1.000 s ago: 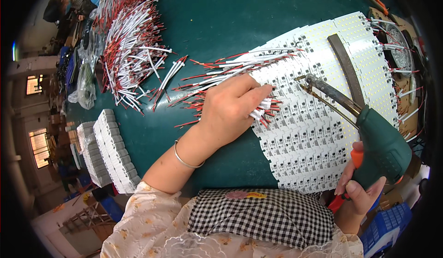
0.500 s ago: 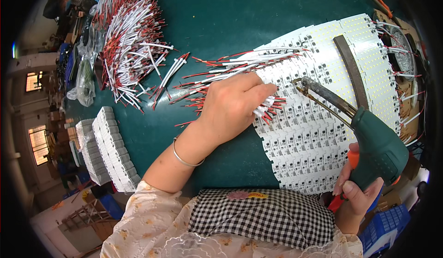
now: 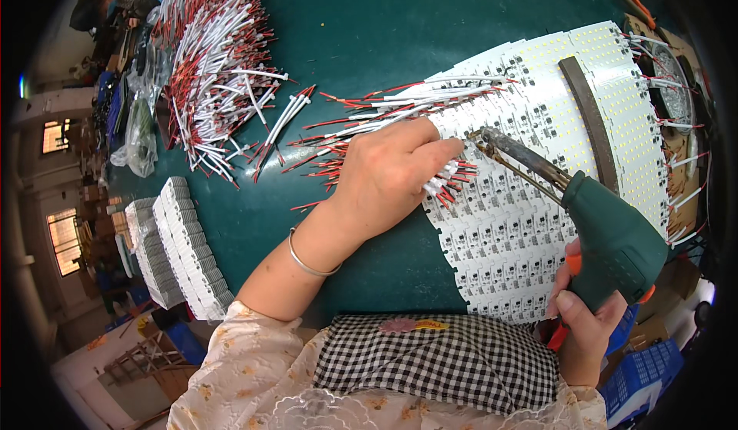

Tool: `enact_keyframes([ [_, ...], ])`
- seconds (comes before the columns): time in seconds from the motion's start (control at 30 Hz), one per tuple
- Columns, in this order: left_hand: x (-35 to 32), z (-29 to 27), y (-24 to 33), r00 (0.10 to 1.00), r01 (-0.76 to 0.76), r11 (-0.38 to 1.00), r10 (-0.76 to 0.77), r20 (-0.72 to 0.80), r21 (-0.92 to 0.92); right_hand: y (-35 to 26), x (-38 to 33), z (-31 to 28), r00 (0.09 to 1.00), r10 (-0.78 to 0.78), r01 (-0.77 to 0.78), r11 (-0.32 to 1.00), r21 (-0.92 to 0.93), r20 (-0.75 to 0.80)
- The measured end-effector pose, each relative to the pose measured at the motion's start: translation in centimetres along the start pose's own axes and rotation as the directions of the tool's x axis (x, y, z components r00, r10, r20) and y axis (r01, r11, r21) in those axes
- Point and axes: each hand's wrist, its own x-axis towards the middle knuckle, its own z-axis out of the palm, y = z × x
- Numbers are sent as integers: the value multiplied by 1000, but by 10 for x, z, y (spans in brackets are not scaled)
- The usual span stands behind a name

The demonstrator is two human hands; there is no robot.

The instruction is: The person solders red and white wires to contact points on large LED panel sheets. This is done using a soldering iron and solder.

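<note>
L hand [image 3: 388, 176] pinches a wire [image 3: 446, 175] onto the LED boards [image 3: 523, 222], mid table [image 3: 400, 38]. R hand [image 3: 588, 330], grip wrapped round solder gun [image 3: 607, 238]; tip by the wire.

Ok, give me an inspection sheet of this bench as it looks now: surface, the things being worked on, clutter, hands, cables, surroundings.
Surface: dark green table top, bare in the middle.
Job's things: fanned sheet of white LED strip boards with a dark curved bar lying across it; green soldering gun, tip on the boards.
Clutter: stacks of white boards at the left edge.
Hands: left hand presses red-and-white wire leads onto the boards; right hand grips the gun's handle.
Cables: heap of red-and-white wire leads upper left, more spread beside the left hand.
Surroundings: blue crates lower right; bags and a cluttered floor to the left.
</note>
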Motion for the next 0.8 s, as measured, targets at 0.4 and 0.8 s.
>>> enact_keyframes([
  [0.4, -3, 1, 1, 1000, 2, 999, -2, -7, 35, 7, 5, 2, 1000, -26, 25, 989, -145, -5],
  [0.8, -1, 0, 6, 1000, 4, 994, -3, -10, 106, 0, 4, 0, 988, -130, 127, 991, -37, -86],
])
